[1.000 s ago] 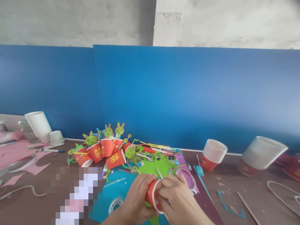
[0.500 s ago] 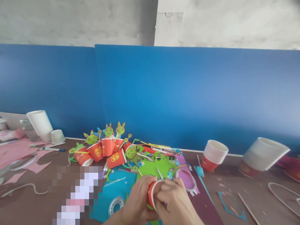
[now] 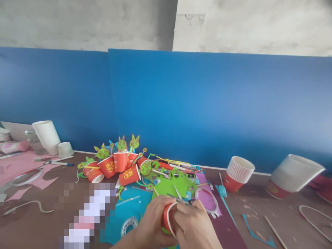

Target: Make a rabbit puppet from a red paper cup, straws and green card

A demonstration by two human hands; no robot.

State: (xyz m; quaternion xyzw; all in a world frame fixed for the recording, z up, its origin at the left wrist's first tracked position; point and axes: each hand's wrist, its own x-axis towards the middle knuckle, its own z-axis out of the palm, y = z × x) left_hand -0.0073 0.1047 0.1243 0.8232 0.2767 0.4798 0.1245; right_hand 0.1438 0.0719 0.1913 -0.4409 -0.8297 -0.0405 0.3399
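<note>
A red paper cup point(image 3: 166, 218) with a white rim lies on its side between my hands, its mouth facing right. My left hand point(image 3: 155, 216) is wrapped round its outer wall. Bent fingers of my right hand point(image 3: 193, 219) grip at the mouth, the fingertips hidden in or behind the cup. Just beyond the right hand are scissors point(image 3: 178, 193) with open blades, above green cut paper point(image 3: 168, 186); their dark handle is partly covered by the hand. Some green shows under the cup.
Red cups with green paper animal heads point(image 3: 110, 167) are clustered back left. A cup stack point(image 3: 238, 173) and larger wrapped cups point(image 3: 293, 176) stand right. A tape roll point(image 3: 129, 226) lies on blue paper, an embroidery-hoop-like ring point(image 3: 207, 200) on purple paper. A blue partition point(image 3: 207, 110) rises behind.
My right hand has shifted slightly at the cup's mouth, and more of the scissors shows beyond it. The cup stays in my left hand. The whole view has moved a little.
</note>
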